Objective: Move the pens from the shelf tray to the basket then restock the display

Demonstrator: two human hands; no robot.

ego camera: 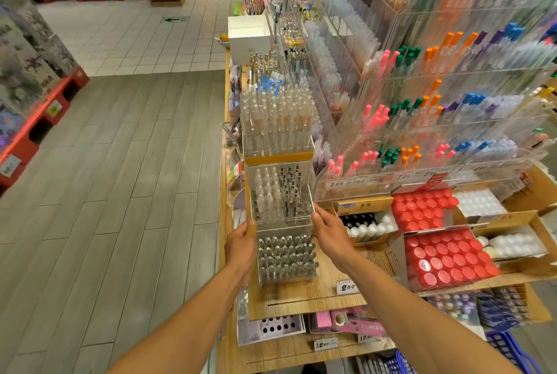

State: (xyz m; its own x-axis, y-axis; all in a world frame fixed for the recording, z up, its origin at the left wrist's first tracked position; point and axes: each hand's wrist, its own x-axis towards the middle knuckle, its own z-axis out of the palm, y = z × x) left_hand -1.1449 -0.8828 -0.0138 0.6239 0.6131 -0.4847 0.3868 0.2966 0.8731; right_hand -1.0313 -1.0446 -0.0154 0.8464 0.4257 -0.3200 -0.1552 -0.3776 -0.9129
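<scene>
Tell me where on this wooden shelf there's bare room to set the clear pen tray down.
Bare wood shows on the wooden shelf in front of the silver-pen tray, left of the 2.50 price tag. Both hands, left hand and right hand, hold the clear pen tray. Right is crowded: red-capped boxes.

Stationery aisle shelving beside grey plank flooring [120, 162]

Red-capped bottles [446, 259] sit in cardboard boxes right of the wooden shelf's price tag [346, 287]; a white box [248, 39] stands far behind it.
</scene>
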